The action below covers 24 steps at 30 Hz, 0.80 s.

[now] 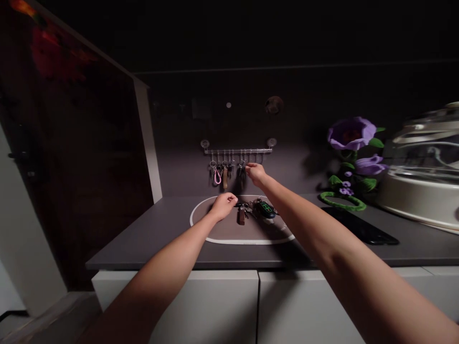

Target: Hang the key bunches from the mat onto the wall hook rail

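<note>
My right hand (255,173) is raised to a clear hook rail (238,151) on the dark wall, its fingers pinched at the ring of a bunch of keys (241,173) there. Lower down, my left hand (224,206) hovers over the left part of an oval mat (247,235), fingers curled together; what they hold, if anything, is hidden. Just right of it on the mat lie keys (248,210) with a brown tag (241,216) and a dark fob with green marks (266,209). More keys with a pink loop (217,176) and a brown strap (225,177) hang from the rail's left hooks.
Right of the mat, a black phone-like slab (360,225) lies on the grey counter (150,234). Behind it stand purple craft flowers (351,136) with a green ring base, beside a large cream appliance with a clear cover (423,186). White cabinet fronts (215,306) are below.
</note>
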Available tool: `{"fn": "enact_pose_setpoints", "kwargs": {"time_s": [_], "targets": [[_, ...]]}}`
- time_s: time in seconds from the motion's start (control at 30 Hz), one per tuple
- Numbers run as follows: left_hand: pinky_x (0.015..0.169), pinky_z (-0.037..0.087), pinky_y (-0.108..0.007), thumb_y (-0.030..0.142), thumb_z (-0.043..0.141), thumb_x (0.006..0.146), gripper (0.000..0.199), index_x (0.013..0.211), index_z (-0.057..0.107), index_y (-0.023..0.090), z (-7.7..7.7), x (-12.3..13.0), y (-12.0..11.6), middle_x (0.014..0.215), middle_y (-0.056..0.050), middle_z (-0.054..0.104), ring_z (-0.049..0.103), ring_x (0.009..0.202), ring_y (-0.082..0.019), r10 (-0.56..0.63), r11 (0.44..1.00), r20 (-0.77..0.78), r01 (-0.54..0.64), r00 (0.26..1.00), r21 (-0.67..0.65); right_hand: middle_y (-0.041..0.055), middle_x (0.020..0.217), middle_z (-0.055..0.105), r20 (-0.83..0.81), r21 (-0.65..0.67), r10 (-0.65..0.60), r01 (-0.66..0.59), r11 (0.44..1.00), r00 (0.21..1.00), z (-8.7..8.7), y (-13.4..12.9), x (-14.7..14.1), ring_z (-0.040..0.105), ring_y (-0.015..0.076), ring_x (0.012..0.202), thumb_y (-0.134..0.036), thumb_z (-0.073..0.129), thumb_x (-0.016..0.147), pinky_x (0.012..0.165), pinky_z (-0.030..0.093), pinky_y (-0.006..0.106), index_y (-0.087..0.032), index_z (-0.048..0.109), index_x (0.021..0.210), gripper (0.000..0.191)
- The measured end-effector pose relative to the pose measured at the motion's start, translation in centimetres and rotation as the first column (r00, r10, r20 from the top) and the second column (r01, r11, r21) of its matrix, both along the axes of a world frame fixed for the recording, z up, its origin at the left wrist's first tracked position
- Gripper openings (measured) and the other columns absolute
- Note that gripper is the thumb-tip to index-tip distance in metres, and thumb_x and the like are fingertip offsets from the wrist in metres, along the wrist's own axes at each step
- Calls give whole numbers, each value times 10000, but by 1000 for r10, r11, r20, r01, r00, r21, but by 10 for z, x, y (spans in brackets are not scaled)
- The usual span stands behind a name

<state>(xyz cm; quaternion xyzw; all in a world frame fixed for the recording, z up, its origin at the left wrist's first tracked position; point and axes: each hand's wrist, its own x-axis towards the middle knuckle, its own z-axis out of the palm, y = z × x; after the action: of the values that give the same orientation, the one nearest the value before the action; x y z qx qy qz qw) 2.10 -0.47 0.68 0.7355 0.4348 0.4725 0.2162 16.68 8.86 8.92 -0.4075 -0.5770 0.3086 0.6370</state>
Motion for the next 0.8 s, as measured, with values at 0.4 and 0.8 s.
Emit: {"fn": "enact_pose_setpoints", "kwargs": {"time_s": [0.4, 0.8], "targets": [[618, 389, -224, 274, 485, 742, 212, 780, 618, 114, -2, -3, 1, 660, -16, 591, 491, 607, -104, -55, 998, -62, 57, 997, 36, 5, 650, 585, 356, -23, 55, -50, 998, 933, -31, -79, 19, 475, 82, 588, -221, 562, 698, 620, 377, 212, -123, 585, 705, 101], [701, 416, -228, 223, 515, 749, 157, 792, 624, 118, -1, -4, -1, 794, -45, 644, 548, 717, -119, -87, 994, -112, 94, 990, 57, 60, 765, 669, 878, 92, -79, -5, 996, 472, -58, -104, 29, 553, 133, 667, -223, 603, 731, 635, 355, 209, -169, 676, 783, 105]]}}
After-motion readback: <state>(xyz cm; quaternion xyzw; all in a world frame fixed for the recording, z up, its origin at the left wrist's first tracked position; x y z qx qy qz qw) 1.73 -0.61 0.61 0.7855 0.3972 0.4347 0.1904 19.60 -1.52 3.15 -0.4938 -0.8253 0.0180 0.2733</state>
